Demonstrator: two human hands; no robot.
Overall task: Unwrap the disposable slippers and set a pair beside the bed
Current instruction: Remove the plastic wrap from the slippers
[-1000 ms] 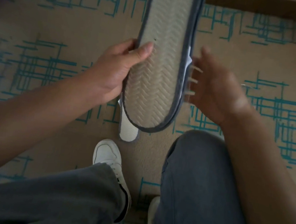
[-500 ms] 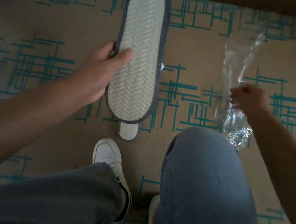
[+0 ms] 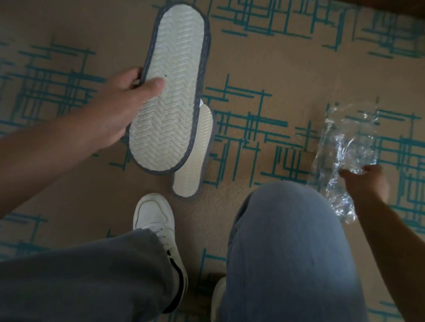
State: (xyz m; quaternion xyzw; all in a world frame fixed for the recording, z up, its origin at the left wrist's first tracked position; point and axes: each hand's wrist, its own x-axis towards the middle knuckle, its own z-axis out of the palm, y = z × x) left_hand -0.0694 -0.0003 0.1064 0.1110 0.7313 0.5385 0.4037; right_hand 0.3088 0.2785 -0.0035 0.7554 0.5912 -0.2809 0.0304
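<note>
Head view: left hand (image 3: 109, 115) holds a slipper (image 3: 170, 93) sole-up, thumb on the ribbed sole, fingers curled round the left edge. A 2nd slipper (image 3: 195, 164) pokes out under it at the near-right; can't tell if it's held too or lying on the carpet (image 3: 272, 66). Right hand (image 3: 365, 183), far right, is closed loosely on the clear plastic wrapper (image 3: 342, 151), which looks to be down at carpet level. Person's knees and a white shoe (image 3: 154, 216) fill the near side. A dark strip along the far edge may be the bed base; too dim to say.

Risks, as I judge them:
- Grip on slipper is a one-edge pinch w/ thumb; soft sole could flop or slip out when turned over.
- Both soles face up, so pair needs flipping; easy to set one down wrong way up or toes mismatched.
- Wrapper loose on floor near the feet = slip hazard, esp. w/ that shoe stepping fwd.
- Low light, so alignment may end up crooked.
</note>
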